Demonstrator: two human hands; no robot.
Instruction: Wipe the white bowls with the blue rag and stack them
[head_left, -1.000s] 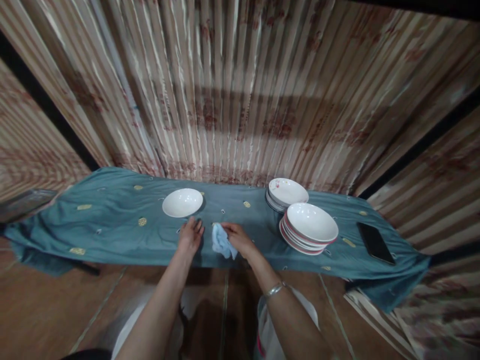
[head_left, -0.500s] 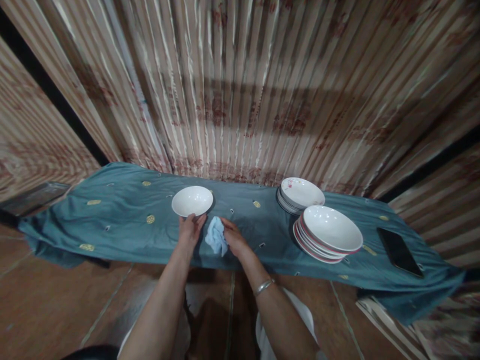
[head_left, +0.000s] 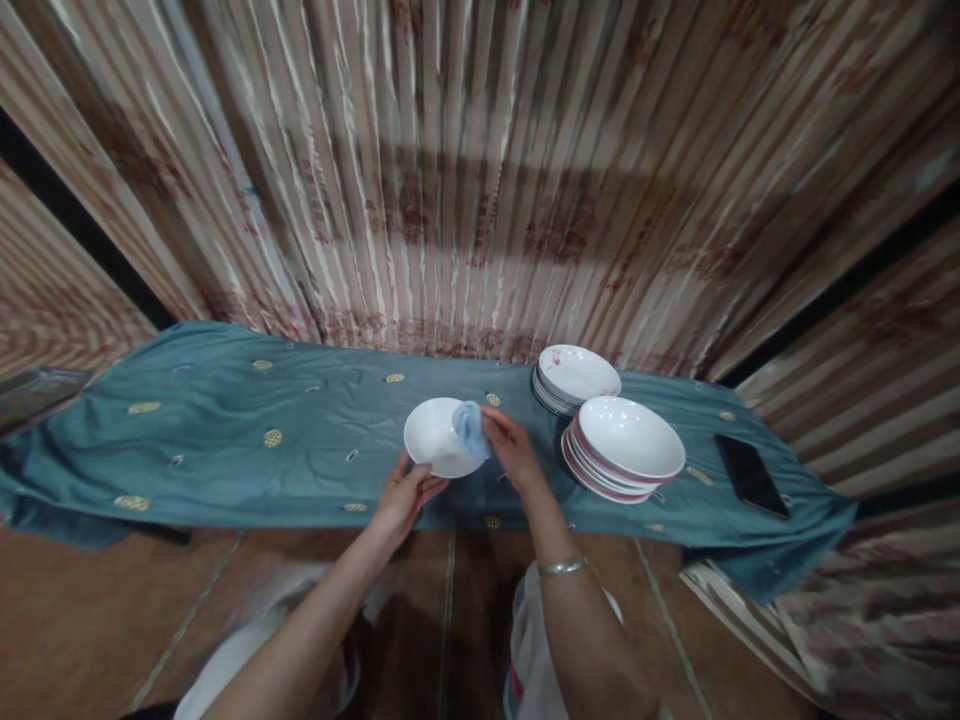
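A plain white bowl [head_left: 431, 435] is tilted above the table's front half, its inside facing up. My left hand [head_left: 405, 492] grips its near rim, with the thumb on the edge and the fingers underneath. A crumpled light blue cloth [head_left: 471, 430] is pinched in my right hand [head_left: 511, 448], which wears a silver bangle at the wrist. The cloth lies over the right side of the bowl's inside and rim. Part of the bowl is hidden behind it.
Right of my hands stands a stack of red-rimmed white bowls [head_left: 631, 440]. Behind it is a stack of flower-patterned plates [head_left: 579, 372]. A black phone [head_left: 750, 475] lies farther right on the teal tablecloth [head_left: 315, 400]. A pleated curtain [head_left: 450, 180] hangs behind the table.
My left hand has brought the bowl to the right and nearer, off its former spot. The cloth in my right hand has risen from beside the bowl onto its right side.
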